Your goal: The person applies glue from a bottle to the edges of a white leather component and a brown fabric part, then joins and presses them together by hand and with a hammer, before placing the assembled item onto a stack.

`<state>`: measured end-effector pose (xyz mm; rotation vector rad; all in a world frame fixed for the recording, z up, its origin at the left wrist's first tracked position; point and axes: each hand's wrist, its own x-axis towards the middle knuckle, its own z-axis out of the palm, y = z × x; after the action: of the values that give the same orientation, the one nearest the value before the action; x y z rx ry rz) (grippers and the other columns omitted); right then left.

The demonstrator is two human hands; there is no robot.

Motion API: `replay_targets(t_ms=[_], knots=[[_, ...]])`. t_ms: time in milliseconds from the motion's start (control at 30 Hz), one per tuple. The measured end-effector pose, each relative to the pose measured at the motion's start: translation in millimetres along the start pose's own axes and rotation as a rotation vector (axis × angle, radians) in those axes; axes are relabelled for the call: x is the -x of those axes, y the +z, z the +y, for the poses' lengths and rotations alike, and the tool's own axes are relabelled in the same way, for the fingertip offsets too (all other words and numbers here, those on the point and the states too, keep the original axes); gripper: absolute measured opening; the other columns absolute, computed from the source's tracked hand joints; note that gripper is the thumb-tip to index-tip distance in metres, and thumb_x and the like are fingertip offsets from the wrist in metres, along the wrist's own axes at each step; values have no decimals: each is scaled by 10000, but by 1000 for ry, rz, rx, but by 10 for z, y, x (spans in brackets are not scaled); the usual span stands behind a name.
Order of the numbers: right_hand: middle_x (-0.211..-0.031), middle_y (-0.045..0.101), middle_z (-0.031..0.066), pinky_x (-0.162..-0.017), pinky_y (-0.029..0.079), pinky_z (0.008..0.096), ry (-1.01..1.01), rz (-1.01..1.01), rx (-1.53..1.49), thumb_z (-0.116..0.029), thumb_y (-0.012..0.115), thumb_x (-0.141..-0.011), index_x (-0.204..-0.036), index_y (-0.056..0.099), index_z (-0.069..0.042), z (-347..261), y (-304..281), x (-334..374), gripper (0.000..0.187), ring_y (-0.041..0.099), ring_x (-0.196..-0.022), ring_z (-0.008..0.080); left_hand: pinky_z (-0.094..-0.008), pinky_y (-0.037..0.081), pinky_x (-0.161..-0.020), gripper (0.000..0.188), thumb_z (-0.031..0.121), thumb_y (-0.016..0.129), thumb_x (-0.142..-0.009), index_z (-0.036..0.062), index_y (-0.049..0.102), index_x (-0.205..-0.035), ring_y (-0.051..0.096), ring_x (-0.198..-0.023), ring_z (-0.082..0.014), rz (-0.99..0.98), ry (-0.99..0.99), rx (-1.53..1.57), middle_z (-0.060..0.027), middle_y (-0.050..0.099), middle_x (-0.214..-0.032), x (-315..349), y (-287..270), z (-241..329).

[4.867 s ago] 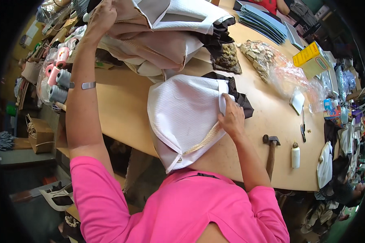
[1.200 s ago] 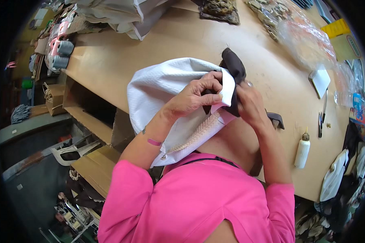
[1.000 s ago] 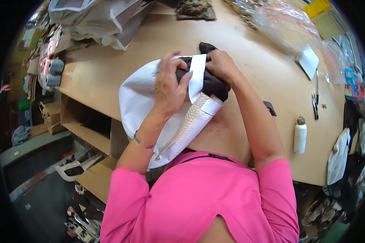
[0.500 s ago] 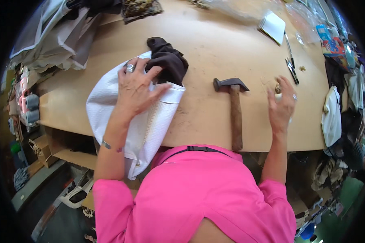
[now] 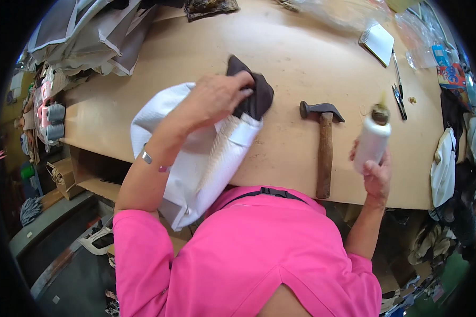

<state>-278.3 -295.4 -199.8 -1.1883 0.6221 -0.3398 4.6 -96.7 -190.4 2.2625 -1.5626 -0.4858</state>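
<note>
A white textured bag-like piece (image 5: pixel 225 158) with a dark brown fabric lining (image 5: pixel 262 95) lies at the table's front edge, part of it hanging over. My left hand (image 5: pixel 219 98) is closed on the lining where it comes out of the white piece's opening; the fingertips are partly hidden in the folds. In my right hand (image 5: pixel 378 171) is a white squeeze bottle (image 5: pixel 373 140) with a brown, crusted neck and a yellowish nozzle, held upright above the table. Between the hands lies a hammer (image 5: pixel 325 148) with a wooden handle and dark metal head.
White-edged grey pieces (image 5: pixel 90 42) are heaped at the back left. At the right lie a spiral notepad (image 5: pixel 377 43), a pen (image 5: pixel 397 67) and small dark snips (image 5: pixel 399 102). Clear plastic bags (image 5: pixel 344 13) cover the far edge. A white pouch (image 5: pixel 443 166) hangs at the right edge.
My right hand has lifted the bottle off the table and holds it upright. My left hand has moved from the white piece onto the lining and gripped it. The view has shifted slightly.
</note>
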Motion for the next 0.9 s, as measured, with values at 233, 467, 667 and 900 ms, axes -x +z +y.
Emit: replay_targets(t_ms=[233, 467, 667, 900], knots=[[-977, 514, 112, -620, 493, 273, 267, -375, -130, -160, 703, -626, -1164, 348, -19, 216, 1169, -234, 660, 578, -766, 173, -382, 425, -707, 175, 199, 488, -816, 87, 533, -943, 563, -780, -300, -119, -129, 298, -123, 601, -810, 19, -32, 136], [-986, 504, 105, -702, 469, 284, 178, -316, -209, -175, 689, -615, -1180, 328, -25, 395, 1179, -273, 687, 545, -844, 171, -341, 415, -717, 185, 197, 502, -802, 104, 574, -945, 520, -851, -280, -18, 18, 39, -100, 532, -1009, 142, 43, -20], [-1007, 495, 74, -802, 407, 292, 264, -167, -165, -208, 675, -567, -1173, 351, -27, 687, 839, -110, 711, 494, -936, 156, -477, 259, -942, 458, 521, 587, -669, 150, 610, -937, 312, -1183, -316, -207, 138, -103, -84, 383, -1227, 362, 15, 85], [-1052, 492, 77, -866, 350, 283, 177, -277, -87, -148, 705, -538, -1162, 360, -21, 533, 839, -114, 724, 471, -980, 160, -555, 190, -949, 434, 532, 597, -648, 164, 646, -871, 252, -1207, -365, -114, 176, -115, -76, 354, -1243, 337, 295, 199]])
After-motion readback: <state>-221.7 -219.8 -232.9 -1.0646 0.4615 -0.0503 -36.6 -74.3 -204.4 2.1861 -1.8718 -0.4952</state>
